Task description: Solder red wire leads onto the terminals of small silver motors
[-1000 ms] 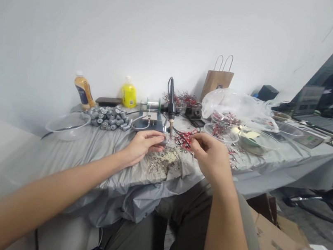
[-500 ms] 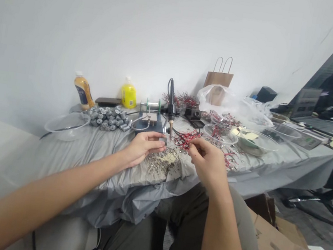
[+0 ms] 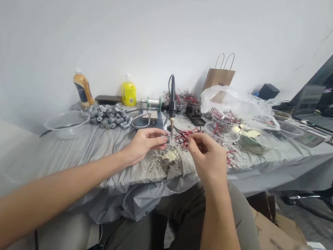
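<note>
My left hand [image 3: 146, 145] is closed, with thumb and fingers gripping a small grey metal cylinder [image 3: 168, 138] beside the tip of a soldering iron [image 3: 172, 111]. The iron is fixed upright, tip down. My right hand [image 3: 210, 158] pinches thumb and forefinger together beside a heap of red wires with small metal ends [image 3: 183, 136]. Whatever is between those fingertips is too small to make out. Below both hands, bits of solder and debris [image 3: 167, 158] are scattered over the grey plastic sheet.
Several similar grey cylinders [image 3: 109, 116] are piled left, near a clear bowl [image 3: 68, 125]. A solder spool [image 3: 152, 103], a yellow bottle [image 3: 129, 93] and an orange bottle [image 3: 83, 89] stand behind. Clear tubs [image 3: 259, 141], a plastic bag [image 3: 241, 107] and a paper bag [image 3: 218, 79] are right.
My left hand has shifted slightly up and right, bringing the grey cylinder closer to the iron's tip. The right hand has moved only a little, staying pinched. The view has tilted slightly.
</note>
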{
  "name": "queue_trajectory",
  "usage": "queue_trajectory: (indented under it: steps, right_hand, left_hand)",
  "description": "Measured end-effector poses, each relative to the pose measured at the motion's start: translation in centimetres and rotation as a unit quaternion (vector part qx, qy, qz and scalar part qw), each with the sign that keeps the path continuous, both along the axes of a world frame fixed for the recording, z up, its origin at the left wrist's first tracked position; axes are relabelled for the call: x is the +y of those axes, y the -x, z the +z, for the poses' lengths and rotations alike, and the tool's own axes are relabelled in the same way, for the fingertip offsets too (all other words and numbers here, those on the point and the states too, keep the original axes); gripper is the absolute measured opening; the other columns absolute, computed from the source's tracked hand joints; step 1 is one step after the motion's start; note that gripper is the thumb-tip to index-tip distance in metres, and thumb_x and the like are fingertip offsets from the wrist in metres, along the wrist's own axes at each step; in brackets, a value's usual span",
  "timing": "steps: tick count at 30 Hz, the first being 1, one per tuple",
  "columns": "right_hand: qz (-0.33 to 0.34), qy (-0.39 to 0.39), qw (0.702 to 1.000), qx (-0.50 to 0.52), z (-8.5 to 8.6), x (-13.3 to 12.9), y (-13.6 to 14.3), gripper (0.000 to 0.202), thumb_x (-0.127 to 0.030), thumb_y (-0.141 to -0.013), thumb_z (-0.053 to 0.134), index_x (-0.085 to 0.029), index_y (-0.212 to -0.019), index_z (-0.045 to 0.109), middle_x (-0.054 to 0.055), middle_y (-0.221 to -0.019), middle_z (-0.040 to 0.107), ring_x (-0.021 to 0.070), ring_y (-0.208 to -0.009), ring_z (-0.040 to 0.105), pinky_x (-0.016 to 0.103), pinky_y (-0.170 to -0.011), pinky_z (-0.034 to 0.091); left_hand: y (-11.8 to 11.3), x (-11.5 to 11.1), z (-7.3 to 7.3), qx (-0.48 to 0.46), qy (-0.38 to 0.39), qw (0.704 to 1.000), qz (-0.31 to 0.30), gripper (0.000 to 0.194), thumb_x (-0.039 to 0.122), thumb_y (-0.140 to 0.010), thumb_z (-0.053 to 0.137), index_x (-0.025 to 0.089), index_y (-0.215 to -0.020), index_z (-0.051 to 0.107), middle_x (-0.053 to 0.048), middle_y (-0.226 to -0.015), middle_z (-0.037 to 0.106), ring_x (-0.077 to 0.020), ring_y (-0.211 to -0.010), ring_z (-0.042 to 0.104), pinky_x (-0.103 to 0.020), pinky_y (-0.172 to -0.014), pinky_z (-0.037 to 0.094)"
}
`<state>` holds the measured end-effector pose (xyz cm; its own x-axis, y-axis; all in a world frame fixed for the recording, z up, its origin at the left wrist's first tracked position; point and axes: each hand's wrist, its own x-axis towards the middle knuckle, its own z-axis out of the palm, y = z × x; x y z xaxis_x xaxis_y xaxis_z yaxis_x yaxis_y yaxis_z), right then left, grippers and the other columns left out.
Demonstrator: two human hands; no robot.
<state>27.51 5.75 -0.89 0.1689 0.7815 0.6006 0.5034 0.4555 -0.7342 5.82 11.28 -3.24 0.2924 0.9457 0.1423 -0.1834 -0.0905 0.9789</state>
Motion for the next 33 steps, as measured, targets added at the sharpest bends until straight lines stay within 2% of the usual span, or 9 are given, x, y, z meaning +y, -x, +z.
queue_trajectory:
  steps: [7,14,33]
  right_hand:
    - [0.01,-0.015,1.0,-0.003,0.05,-0.18,0.21,0.019,-0.035,-0.091,0.064,-0.02,-0.086,0.074,0.0,-0.07,0.065,0.0133,-0.06,0.053,0.027,-0.061,0.043]
    - [0.046,-0.024,0.999,-0.018,0.07,-0.24,0.58,0.018,-0.034,-0.094,0.065,-0.02,-0.087,0.074,0.0,-0.072,0.068,0.0129,-0.061,0.057,0.026,-0.062,0.045]
    - [0.04,-0.036,0.998,-0.027,-0.38,0.06,0.7,0.016,-0.031,-0.095,0.064,-0.021,-0.089,0.074,0.001,-0.075,0.071,0.0133,-0.062,0.058,0.026,-0.063,0.045]
  left_hand:
    - [0.05,0.05,-0.08,0.0,-0.011,1.0,-0.003,0.022,0.029,-0.106,0.078,0.013,-0.119,0.072,-0.006,-0.107,0.074,-0.0188,-0.09,0.074,-0.035,-0.081,0.068]
    - [0.16,0.26,-0.29,0.009,-0.015,1.0,-0.011,0.023,0.029,-0.105,0.078,0.013,-0.12,0.072,-0.006,-0.108,0.074,-0.0189,-0.09,0.074,-0.035,-0.081,0.068]
    - [0.23,0.17,-0.31,0.012,-0.018,1.0,-0.012,0.022,0.029,-0.105,0.078,0.013,-0.119,0.072,-0.006,-0.108,0.074,-0.0186,-0.09,0.074,-0.035,-0.081,0.067]
